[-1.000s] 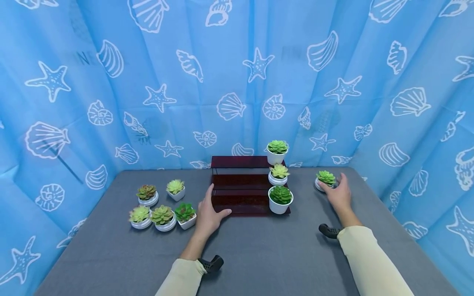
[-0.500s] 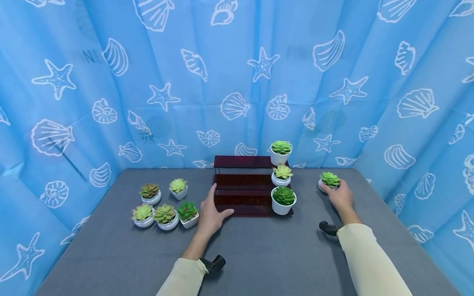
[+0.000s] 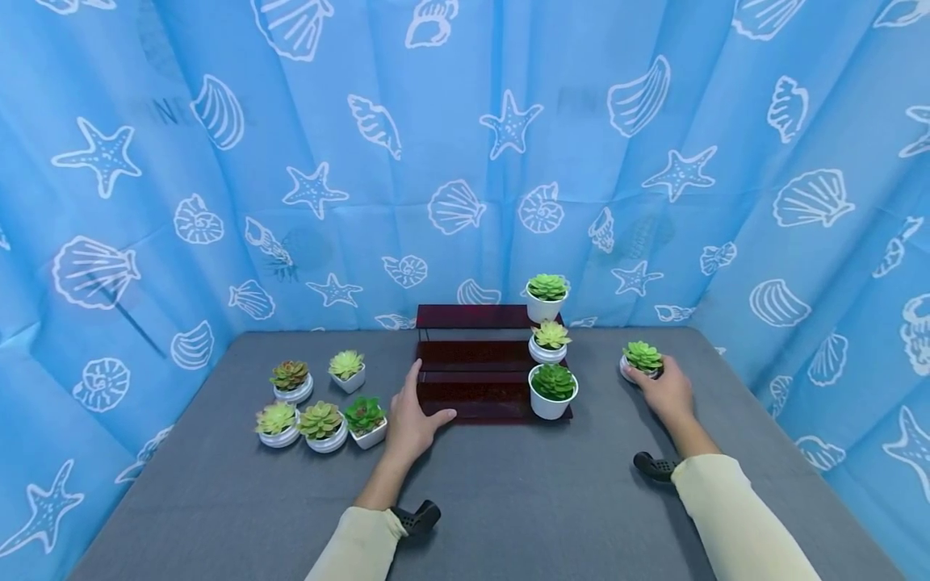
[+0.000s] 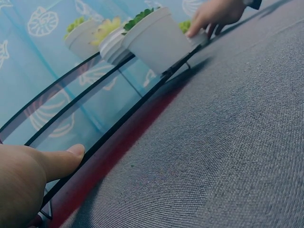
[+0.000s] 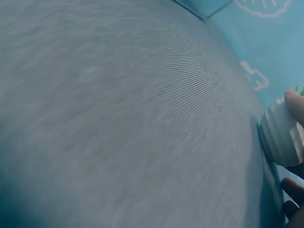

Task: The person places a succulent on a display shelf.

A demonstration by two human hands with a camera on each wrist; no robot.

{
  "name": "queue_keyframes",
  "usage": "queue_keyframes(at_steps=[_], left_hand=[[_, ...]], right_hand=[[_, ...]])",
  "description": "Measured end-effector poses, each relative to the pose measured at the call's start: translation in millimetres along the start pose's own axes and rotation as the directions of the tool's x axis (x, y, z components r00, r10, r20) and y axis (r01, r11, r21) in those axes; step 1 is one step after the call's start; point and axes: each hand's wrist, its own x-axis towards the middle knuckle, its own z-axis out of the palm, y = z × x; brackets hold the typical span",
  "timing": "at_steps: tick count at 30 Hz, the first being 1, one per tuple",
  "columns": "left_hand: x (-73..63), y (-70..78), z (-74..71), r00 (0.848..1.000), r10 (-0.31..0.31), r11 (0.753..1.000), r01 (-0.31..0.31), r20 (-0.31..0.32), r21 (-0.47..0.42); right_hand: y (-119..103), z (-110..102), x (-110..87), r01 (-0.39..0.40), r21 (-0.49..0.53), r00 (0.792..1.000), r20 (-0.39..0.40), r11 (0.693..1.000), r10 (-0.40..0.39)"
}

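At the table's right side, my right hand grips a small green potted succulent, its thumb and fingers on either side of the pot. In the right wrist view the ribbed white pot sits low over the cloth, with the thumb near its rim. My left hand is at the left end of a dark red three-tier shelf, index finger straight along that end. The left wrist view shows its thumb against the front edge. Three potted succulents stand on the right end of the tiers, one on each.
Left of the shelf, several potted succulents stand grouped on the grey cloth-covered table. One in a square white pot is close to my left hand. A blue curtain with white shell prints hangs behind.
My right hand's fingers, spread around the small succulent a second ago, have closed on its pot. My left hand stays at the shelf end. The head view has shifted slightly.
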Motion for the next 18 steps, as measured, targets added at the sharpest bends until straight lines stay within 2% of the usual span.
queue_keyframes(at_steps=[5,18], left_hand=[[-0.4,-0.4,-0.7,1.000,0.015,1.000,-0.015,0.002,0.001],[-0.5,-0.2,-0.1,1.000,0.011,1.000,-0.011,0.008,-0.009]], right_hand=[[0.7,-3.5,-11.9,0.037,-0.008,0.999,0.018,0.999,-0.037],[-2.8,-12.4,-43.3,0.052,-0.028,0.998,0.048,0.998,-0.051]])
